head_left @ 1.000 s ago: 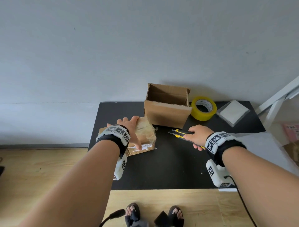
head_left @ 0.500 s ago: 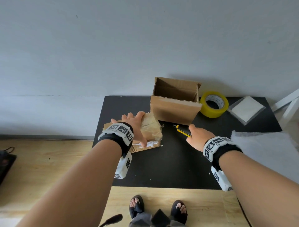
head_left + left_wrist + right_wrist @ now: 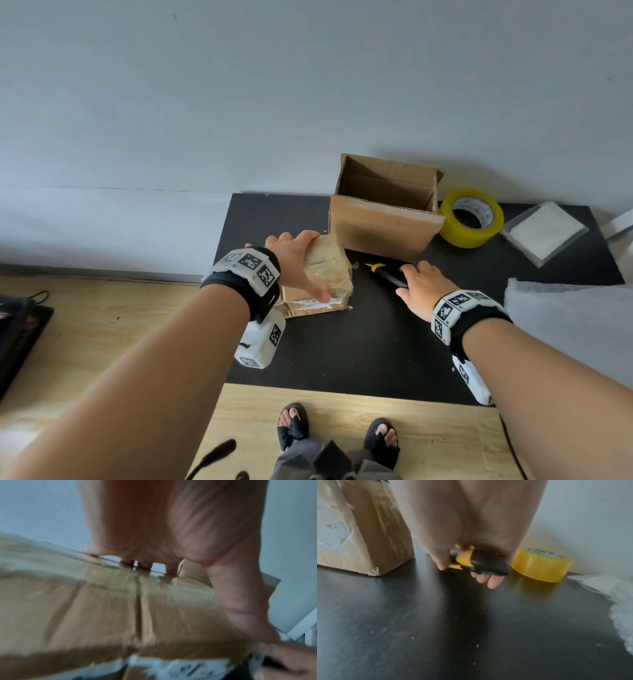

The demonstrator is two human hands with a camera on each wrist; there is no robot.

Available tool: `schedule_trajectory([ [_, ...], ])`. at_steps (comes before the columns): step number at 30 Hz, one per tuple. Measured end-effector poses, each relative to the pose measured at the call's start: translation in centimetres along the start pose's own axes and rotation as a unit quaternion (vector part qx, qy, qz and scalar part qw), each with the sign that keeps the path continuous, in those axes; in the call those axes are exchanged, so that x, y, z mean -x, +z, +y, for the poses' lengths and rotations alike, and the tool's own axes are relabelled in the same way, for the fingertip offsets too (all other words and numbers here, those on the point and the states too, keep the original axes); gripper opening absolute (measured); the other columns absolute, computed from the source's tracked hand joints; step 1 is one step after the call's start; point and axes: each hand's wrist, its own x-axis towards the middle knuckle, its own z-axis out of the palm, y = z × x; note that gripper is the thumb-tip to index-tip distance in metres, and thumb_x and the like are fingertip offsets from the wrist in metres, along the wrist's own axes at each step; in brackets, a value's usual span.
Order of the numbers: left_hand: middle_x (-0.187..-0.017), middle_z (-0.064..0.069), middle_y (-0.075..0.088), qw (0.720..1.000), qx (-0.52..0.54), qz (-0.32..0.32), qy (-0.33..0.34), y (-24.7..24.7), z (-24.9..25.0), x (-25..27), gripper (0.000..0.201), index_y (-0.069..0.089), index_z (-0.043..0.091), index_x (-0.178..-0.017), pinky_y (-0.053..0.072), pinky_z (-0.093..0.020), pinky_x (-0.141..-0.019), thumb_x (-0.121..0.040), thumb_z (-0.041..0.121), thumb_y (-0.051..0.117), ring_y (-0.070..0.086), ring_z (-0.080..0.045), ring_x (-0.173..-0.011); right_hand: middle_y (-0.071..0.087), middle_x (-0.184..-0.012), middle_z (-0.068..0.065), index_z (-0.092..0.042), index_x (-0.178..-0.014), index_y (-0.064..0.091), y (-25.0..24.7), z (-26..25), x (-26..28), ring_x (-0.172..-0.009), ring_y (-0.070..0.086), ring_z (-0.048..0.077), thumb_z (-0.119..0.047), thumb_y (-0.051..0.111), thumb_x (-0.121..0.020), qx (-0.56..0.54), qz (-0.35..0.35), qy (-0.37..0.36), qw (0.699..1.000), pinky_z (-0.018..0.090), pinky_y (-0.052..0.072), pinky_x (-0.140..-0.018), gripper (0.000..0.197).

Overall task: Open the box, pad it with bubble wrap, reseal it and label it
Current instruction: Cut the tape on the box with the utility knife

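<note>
A small cardboard box (image 3: 330,275), sealed with glossy tape, lies on the black table (image 3: 342,353). My left hand (image 3: 294,270) grips it from above: the fingers curl over its far edge (image 3: 130,563) and the thumb runs down the near side. A torn white label shows on its front face (image 3: 332,531). Just right of the box, my right hand (image 3: 424,287) holds a yellow and black utility knife (image 3: 383,272), fingers wrapped round the handle (image 3: 484,562). The knife's tip points toward the box's right corner. Bubble wrap (image 3: 565,325) lies at the table's right.
A second cardboard box (image 3: 383,229) stands open behind the taped one. Next to it on the right is a yellow tape roll (image 3: 471,217), then a flat white packet (image 3: 544,233). My sandalled feet (image 3: 294,425) stand on the wooden floor below the table's front edge.
My right hand has turned, so the knife now points up and left at the box's corner instead of straight left. The left hand has kept its hold on the taped box.
</note>
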Motion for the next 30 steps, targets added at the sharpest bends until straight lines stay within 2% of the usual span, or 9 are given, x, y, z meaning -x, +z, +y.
schedule_trajectory([
  [2,-0.137,0.004,0.044,0.999,0.045,-0.015,0.018,-0.6,-0.4,-0.2,0.105,0.019,0.038,-0.146,0.037,-0.044,-0.106,-0.062,0.061,0.078,0.043,-0.023,-0.126,0.04,-0.13,0.009,-0.019,-0.138,0.034,0.4,0.0,-0.2,-0.122,0.041,0.028,-0.038,0.051,-0.094,0.005,0.0,0.008,1.0,0.041,0.046,-0.091,0.051],
  [5,-0.135,0.007,0.049,0.996,0.079,-0.008,0.036,-0.9,-0.7,-0.1,0.089,0.029,0.029,-0.145,0.041,-0.038,-0.104,-0.072,0.042,0.079,0.049,-0.018,-0.12,0.044,-0.129,0.008,-0.019,-0.138,0.035,0.7,-0.3,-0.1,-0.12,0.045,0.027,-0.039,0.057,-0.091,0.026,-0.009,0.015,1.0,0.039,0.047,-0.089,0.055],
  [10,-0.129,0.007,0.054,0.991,0.092,0.074,0.061,-1.3,-2.0,0.2,0.073,0.048,0.026,-0.134,0.04,-0.03,-0.099,-0.07,0.027,0.083,0.05,-0.015,-0.121,0.047,-0.128,0.007,-0.019,-0.134,0.046,-0.4,-1.1,0.4,-0.12,0.045,0.025,-0.044,0.042,-0.097,0.002,0.004,0.012,1.0,0.038,0.046,-0.091,0.045],
  [15,-0.121,0.006,0.057,0.988,0.019,0.128,0.087,-1.1,-2.7,1.0,0.067,0.054,0.024,-0.128,0.04,-0.028,-0.096,-0.069,0.042,0.082,0.052,-0.015,-0.114,0.061,-0.102,-0.002,-0.023,-0.112,0.059,-4.4,-4.5,1.3,-0.093,0.058,0.015,-0.055,0.049,-0.09,-0.189,0.057,-0.037,0.98,0.029,0.047,-0.078,0.04],
  [18,-0.124,0.004,0.055,0.985,-0.023,0.134,0.103,-1.0,-2.8,1.0,0.071,0.052,0.026,-0.133,0.041,-0.031,-0.1,-0.071,0.049,0.077,0.052,-0.016,-0.116,0.063,-0.093,-0.006,-0.023,-0.111,0.059,-6.0,-7.5,2.2,-0.085,0.062,0.013,-0.057,0.062,-0.081,-0.247,0.003,-0.071,0.966,0.027,0.051,-0.072,0.045],
  [22,-0.137,0.001,0.049,0.984,-0.062,0.128,0.109,-1.3,-2.9,1.1,0.063,0.045,0.027,-0.141,0.038,-0.035,-0.106,-0.084,0.046,0.067,0.046,-0.021,-0.128,0.069,-0.088,0.0,-0.021,-0.105,0.055,-6.7,-10.0,2.8,-0.074,0.068,0.018,-0.044,0.061,-0.087,-0.246,-0.084,-0.059,0.964,0.034,0.059,-0.067,0.03],
  [24,-0.135,-0.001,0.049,0.979,-0.113,0.12,0.122,-1.3,-2.7,1.1,0.057,0.044,0.023,-0.141,0.043,-0.035,-0.1,-0.09,0.043,0.059,0.05,-0.023,-0.123,0.07,-0.09,0.004,-0.017,-0.105,0.054,-7.2,-10.4,2.8,-0.078,0.071,0.022,-0.043,0.06,-0.089,-0.227,-0.098,-0.047,0.968,0.039,0.061,-0.071,0.032],
  [26,-0.126,-0.006,0.053,0.962,-0.199,0.121,0.142,-1.2,-2.4,1.1,0.048,0.046,0.015,-0.135,0.047,-0.033,-0.087,-0.095,0.041,0.05,0.058,-0.026,-0.111,0.072,-0.091,0.006,-0.013,-0.104,0.055,-7.5,-10.6,2.6,-0.082,0.072,0.025,-0.043,0.06,-0.089,-0.226,-0.106,-0.034,0.968,0.04,0.06,-0.073,0.033],
  [30,-0.108,-0.009,0.06,0.944,-0.256,0.13,0.165,-1.2,-2.1,1.0,0.031,0.053,0.008,-0.117,0.043,-0.031,-0.069,-0.1,0.029,0.037,0.063,-0.027,-0.091,0.073,-0.092,0.01,-0.008,-0.105,0.06,-7.4,-10.5,2.3,-0.081,0.072,0.023,-0.041,0.062,-0.088,-0.258,-0.134,-0.01,0.957,0.041,0.06,-0.076,0.037],
])
